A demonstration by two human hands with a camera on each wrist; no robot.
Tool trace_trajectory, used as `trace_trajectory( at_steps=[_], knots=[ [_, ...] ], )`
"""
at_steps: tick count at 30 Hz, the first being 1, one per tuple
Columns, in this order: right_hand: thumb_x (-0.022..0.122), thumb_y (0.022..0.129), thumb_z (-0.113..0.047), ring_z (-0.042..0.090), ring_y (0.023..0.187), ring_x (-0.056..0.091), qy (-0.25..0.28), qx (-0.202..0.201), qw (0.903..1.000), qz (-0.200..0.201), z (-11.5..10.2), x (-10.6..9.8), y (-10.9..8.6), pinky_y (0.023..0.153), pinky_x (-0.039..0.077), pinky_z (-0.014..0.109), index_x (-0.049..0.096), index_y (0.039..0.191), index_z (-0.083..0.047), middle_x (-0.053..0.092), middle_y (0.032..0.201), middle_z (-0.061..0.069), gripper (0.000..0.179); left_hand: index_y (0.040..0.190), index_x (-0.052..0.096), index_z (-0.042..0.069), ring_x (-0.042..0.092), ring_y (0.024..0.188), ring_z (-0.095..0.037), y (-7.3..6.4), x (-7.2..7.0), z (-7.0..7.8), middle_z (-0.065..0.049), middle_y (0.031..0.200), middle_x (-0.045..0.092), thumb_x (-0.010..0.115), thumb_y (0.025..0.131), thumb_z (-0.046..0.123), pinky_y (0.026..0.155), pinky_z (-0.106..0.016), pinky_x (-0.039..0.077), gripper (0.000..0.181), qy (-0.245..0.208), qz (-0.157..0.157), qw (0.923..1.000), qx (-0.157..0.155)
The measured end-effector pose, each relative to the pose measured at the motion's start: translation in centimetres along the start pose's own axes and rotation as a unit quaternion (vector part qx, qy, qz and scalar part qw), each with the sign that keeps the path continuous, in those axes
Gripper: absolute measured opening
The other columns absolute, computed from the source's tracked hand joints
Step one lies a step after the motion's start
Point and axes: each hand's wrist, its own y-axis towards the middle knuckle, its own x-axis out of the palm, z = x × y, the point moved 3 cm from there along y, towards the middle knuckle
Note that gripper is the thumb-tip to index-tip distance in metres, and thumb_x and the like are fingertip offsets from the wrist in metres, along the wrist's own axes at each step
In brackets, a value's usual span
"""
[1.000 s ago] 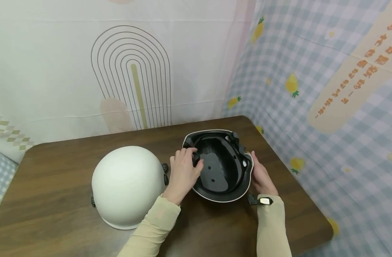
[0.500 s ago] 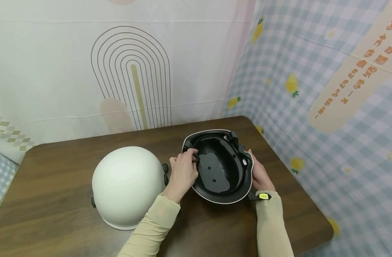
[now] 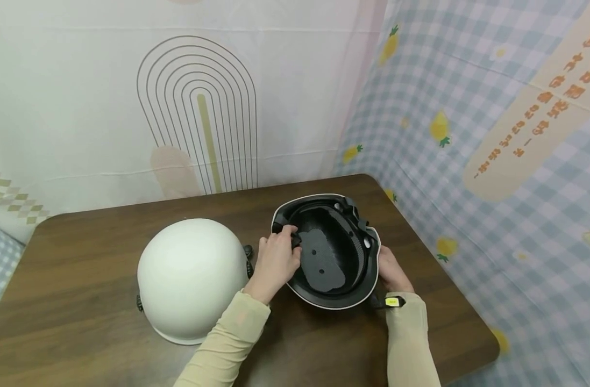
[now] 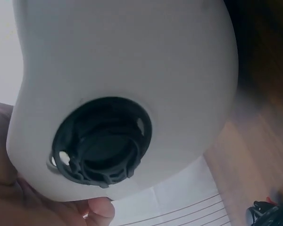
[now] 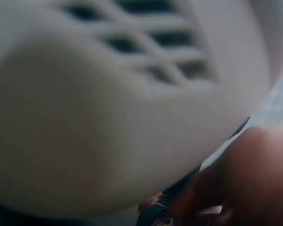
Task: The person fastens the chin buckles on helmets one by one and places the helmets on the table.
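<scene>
I count two helmets and two hands in my head view. The upturned helmet [image 3: 326, 263] sits near five o'clock, tilted, its black interior facing me, with two dark holes showing in its liner; I cannot tell whether it touches the bench [image 3: 91, 258]. My left hand [image 3: 274, 263] keeps a closed grip on it, fingers curled at the rim around ten o'clock. My right hand [image 3: 393, 271] lies against the outside of its shell between three and four; the fingers are hidden there, so I cannot tell that grip's state.

The white domed helmet [image 3: 190, 279] stands at eight o'clock, open side down, with two black fittings [image 3: 248, 251] on its near-three side and one toward eight. My left hand and sleeve [image 3: 236, 328] lie between the helmets and cover part of the upturned rim. One wrist device [image 3: 393, 302] shows a yellow display. My left wrist feed has one round black fitting [image 4: 101, 141] on a white shell; my right has six blurred openings [image 5: 174, 38]. Two cloths hang beyond: white [image 3: 299, 97] at twelve, blue-checked [image 3: 449, 188] at three.
</scene>
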Motion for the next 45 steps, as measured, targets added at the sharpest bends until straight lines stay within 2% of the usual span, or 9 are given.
trace_trajectory(
  at_steps=[8,14,20,23,26,28,32,37,45],
  knots=[
    [0.053,0.096,-0.013,0.022,0.085,0.052,-0.196,0.013,0.9799,0.036,-1.2,-1.7,-0.7,0.075,0.042,0.03,0.062,0.115,0.006,0.061,0.096,0.013,0.028,0.131,0.055,0.007,0.061,0.097,-0.03,0.1,-0.6,-0.4,-0.009,0.105,0.066,0.056,0.092,-0.003,0.091,-0.046,0.04,0.041,-0.139,-0.006,0.9897,-0.035],
    [0.053,0.098,-0.02,0.031,0.094,0.051,-0.248,0.05,0.9606,0.116,-0.6,-3.3,-1.5,0.079,0.04,0.037,0.062,0.115,0.006,0.062,0.101,0.019,0.032,0.137,0.055,0.017,0.058,0.075,-0.021,-0.1,-0.8,-1.0,-0.005,0.096,0.062,0.046,0.09,-0.005,0.065,-0.036,0.047,0.052,-0.239,-0.01,0.9696,-0.053],
    [0.053,0.097,-0.041,0.055,0.117,0.028,-0.326,0.092,0.9109,0.236,-0.3,-4.6,-2.1,0.092,0.02,0.065,0.064,0.121,-0.005,0.043,0.128,0.035,0.045,0.129,0.062,0.023,0.051,0.052,-0.023,-0.3,-1.2,-0.8,-0.003,0.089,0.064,0.048,0.096,0.014,0.054,-0.036,0.043,0.037,-0.23,-0.024,0.9704,-0.069],
    [0.042,0.099,-0.05,0.055,0.117,0.037,-0.335,0.13,0.8968,0.259,-0.4,-5.4,-2.5,0.092,0.022,0.065,0.059,0.13,-0.004,0.048,0.132,0.032,0.058,0.129,0.063,0.022,0.062,0.07,-0.026,-0.3,-1.0,-0.5,-0.004,0.094,0.068,0.059,0.096,0.028,0.076,-0.042,0.049,0.033,-0.18,-0.014,0.9821,-0.054],
    [0.035,0.098,-0.058,0.052,0.116,0.045,-0.329,0.172,0.8923,0.258,-0.5,-6.2,-2.8,0.093,0.03,0.063,0.051,0.138,-0.005,0.051,0.133,0.027,0.069,0.132,0.061,0.019,0.062,0.065,-0.024,-0.3,-0.9,-0.4,-0.003,0.081,0.067,0.066,0.093,0.031,0.098,-0.048,0.039,0.041,-0.129,0.002,0.9911,-0.03],
    [0.038,0.098,-0.055,0.053,0.117,0.044,-0.324,0.181,0.8924,0.256,-0.7,-6.7,-2.9,0.091,0.034,0.063,0.048,0.141,-0.005,0.046,0.135,0.031,0.067,0.134,0.06,0.017,0.055,0.05,-0.02,-0.3,-0.8,-0.4,-0.002,0.064,0.06,0.067,0.092,0.027,0.097,-0.049,0.039,0.043,-0.11,0.011,0.9937,-0.02],
    [0.053,0.098,-0.031,0.052,0.115,0.042,-0.321,0.159,0.8938,0.27,-1.2,-7.6,-2.7,0.087,0.038,0.062,0.051,0.137,-0.004,0.039,0.132,0.035,0.047,0.132,0.062,0.012,0.04,0.035,-0.012,-0.3,-0.9,-0.2,-0.004,0.063,0.063,0.067,0.092,0.016,0.071,-0.04,0.048,0.041,-0.082,0.035,0.996,0.0],
    [0.057,0.093,-0.011,0.046,0.104,0.045,-0.29,0.157,0.8955,0.299,-0.8,-8.7,-2.9,0.082,0.039,0.058,0.054,0.132,-0.002,0.032,0.133,0.032,0.04,0.128,0.065,0.01,0.04,0.035,-0.009,-0.5,-0.8,0.1,-0.009,0.088,0.071,0.068,0.091,0.017,0.038,-0.026,0.035,0.037,-0.061,0.039,0.9974,-0.004],
    [0.055,0.092,-0.012,0.049,0.102,0.04,-0.241,0.15,0.8995,0.332,0.7,-9.8,-3.9,0.087,0.037,0.059,0.047,0.134,0.01,0.02,0.134,0.037,0.048,0.116,0.066,0.009,0.048,0.047,-0.011,-0.7,-0.8,0.0,-0.002,0.077,0.068,0.065,0.091,0.01,0.043,-0.027,0.037,0.025,-0.029,0.046,0.9983,-0.021]
  ],
)
